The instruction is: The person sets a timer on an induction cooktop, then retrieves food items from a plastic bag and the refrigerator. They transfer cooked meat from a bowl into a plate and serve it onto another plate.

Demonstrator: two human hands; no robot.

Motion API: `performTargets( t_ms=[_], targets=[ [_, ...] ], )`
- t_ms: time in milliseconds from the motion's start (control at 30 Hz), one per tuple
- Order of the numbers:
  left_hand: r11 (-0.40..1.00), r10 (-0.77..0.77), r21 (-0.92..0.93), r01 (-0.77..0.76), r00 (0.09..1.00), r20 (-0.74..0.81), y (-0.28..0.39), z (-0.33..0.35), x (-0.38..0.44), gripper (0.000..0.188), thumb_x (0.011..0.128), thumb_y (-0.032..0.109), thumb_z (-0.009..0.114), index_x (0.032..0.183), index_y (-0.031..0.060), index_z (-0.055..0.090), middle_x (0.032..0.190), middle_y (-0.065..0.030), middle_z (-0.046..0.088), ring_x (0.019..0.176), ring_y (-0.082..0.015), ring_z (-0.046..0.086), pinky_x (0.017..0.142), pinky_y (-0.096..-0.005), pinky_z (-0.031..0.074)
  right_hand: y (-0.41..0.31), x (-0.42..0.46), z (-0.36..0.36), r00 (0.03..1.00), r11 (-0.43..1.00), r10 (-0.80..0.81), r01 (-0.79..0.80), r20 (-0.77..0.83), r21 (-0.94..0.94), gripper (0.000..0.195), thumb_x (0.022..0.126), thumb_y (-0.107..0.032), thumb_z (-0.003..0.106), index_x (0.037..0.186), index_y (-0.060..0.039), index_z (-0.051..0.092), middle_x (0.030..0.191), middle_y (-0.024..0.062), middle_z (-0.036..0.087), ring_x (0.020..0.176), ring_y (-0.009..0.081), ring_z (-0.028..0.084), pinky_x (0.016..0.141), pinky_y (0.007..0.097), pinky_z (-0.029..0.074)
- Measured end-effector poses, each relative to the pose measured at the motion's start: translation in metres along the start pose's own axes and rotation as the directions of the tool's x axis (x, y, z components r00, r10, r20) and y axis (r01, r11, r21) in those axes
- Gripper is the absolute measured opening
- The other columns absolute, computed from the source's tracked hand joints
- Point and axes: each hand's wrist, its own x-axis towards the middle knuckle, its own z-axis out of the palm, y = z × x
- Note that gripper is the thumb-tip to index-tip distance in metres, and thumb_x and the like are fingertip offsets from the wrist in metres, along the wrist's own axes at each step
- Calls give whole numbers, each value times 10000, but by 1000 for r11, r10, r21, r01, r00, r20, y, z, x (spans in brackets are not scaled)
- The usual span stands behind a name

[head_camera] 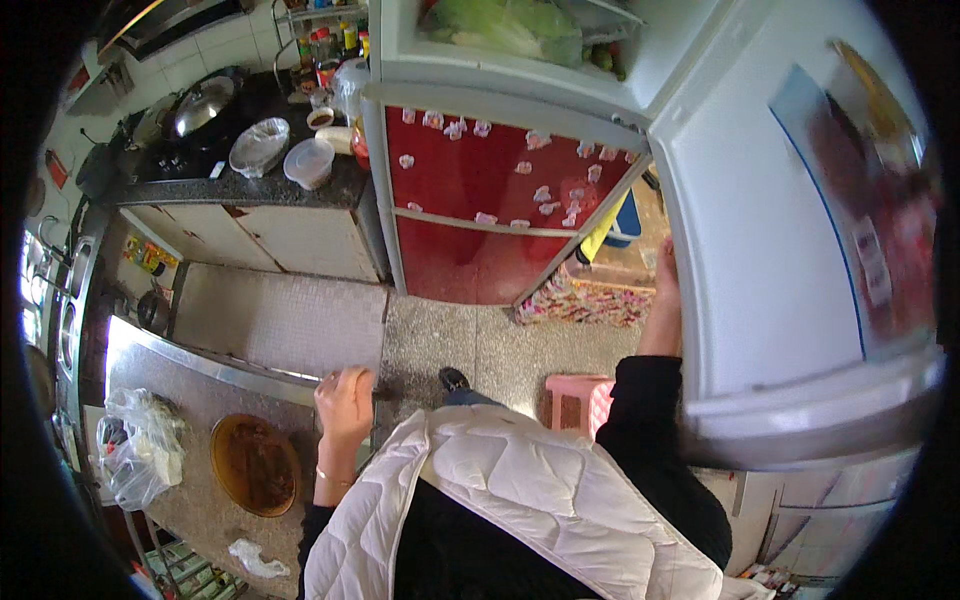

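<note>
On the right, my right hand [667, 274] is at the edge of the open refrigerator door [742, 285], its fingers partly hidden behind it. A clear bag or sleeve of reddish contents [862, 247] sits on the door's inner side, blurred. Inside the open upper compartment of the refrigerator [510, 79] lies a leafy green vegetable in a plastic bag [502, 30]. My left hand [346, 405] is curled, with nothing visible in it, beside the edge of the stone-look counter [199, 457]. Nearest to it on that counter is a brown bowl [255, 465] with dark residue inside.
Left of the bowl lies a bunched plastic bag [142, 450]; crumpled white plastic [259, 559] is nearer me. A pink stool [574, 401] stands below my right arm. The stove counter holds a film-covered bowl [260, 146], a lidded tub [309, 163] and a lidded wok [205, 105].
</note>
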Motion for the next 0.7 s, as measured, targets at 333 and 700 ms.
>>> performTargets(
  t_ms=[333,700],
  targets=[
    [773,286,-595,-219,958,19,72,-6,61,459,874,262,553,1204,-47,477,1146,-203,548,1036,-323,554,877,-383,434,21,-94,-9,940,852,287,-164,183,-496,332,918,-194,535,1199,-40,448,1088,118,521,956,242,523,829,420,437],
    [697,-90,-701,-154,950,-298,6,34,230,646,976,461,331,1367,-54,314,1374,-150,394,1275,-213,353,1066,-334,246,112,-85,-3,566,707,419,288,710,-646,140,893,-95,543,1009,-69,468,895,56,553,724,118,529,633,264,450]
  ],
)
